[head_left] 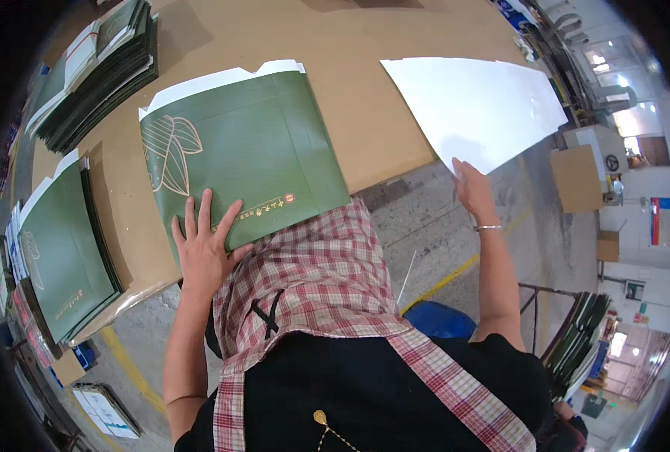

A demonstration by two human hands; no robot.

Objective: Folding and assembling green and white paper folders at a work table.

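A flat green printed paper piece (pixel 267 143) with a gold leaf design and a notched white edge along its far side lies in front of me. It looks like a folded paper bag, though I cannot be sure. My left hand (pixel 203 252) rests flat on its near left part, fingers spread. Off to the right, my right hand (pixel 474 192) pinches the near corner of a large white paper sheet (pixel 478 105). The far part of that sheet lies over the tabletop, while its right part reaches past the table's edge.
The brown-covered table (pixel 357 98) ends close to my apron. A thick stack of green pieces (pixel 105 98) stands at the far left, with another green stack (pixel 64 248) nearer. A blue stool or bin (pixel 439 320) and a rack of green sheets (pixel 580 339) are to the right.
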